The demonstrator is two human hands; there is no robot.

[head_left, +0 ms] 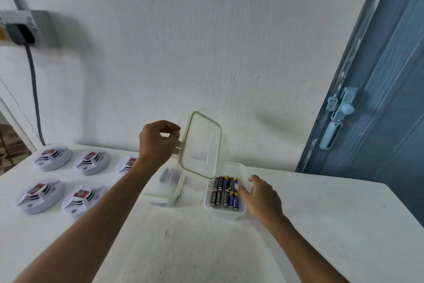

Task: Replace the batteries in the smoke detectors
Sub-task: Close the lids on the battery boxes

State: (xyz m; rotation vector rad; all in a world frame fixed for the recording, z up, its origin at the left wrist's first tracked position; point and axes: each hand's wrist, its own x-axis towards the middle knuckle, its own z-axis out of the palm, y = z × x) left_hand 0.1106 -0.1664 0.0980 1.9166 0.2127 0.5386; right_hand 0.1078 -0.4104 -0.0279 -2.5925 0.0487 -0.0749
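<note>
Nearest me, my 2 forearms reach out over the white bench [321,225]. My right hand [261,198] has its fingers stretched out and relaxed, grasping nothing, the fingertips [239,188] touching the batteries [224,193] packed in the open clear container [229,214]. A little further out, my left hand [158,143] pinches the edge of the green-rimmed lid [202,145] and holds it tilted up on edge above the bench. Below that lid sits a second clear container [167,184] with a small grey item inside that I cannot identify.

The smoke detectors [66,182], 5 that I can count, lie in 2 rows on the left of the bench, well apart from the batteries, each with a red label I cannot read. Beyond them are the white wall, a wall socket [23,28] with a dark cable, and a blue door [378,99] with a latch on the right.

Risks, as I judge them: the lid is held only by a pinch at 1 edge, so it could slip and drop onto the containers. The batteries are packed tight, so pulling 1 with fingertips could drag its neighbours out and send them rolling across the bench.

Readable writing: "EVEREADY" on the black batteries; the print on the blue and yellow ones is too small.
</note>
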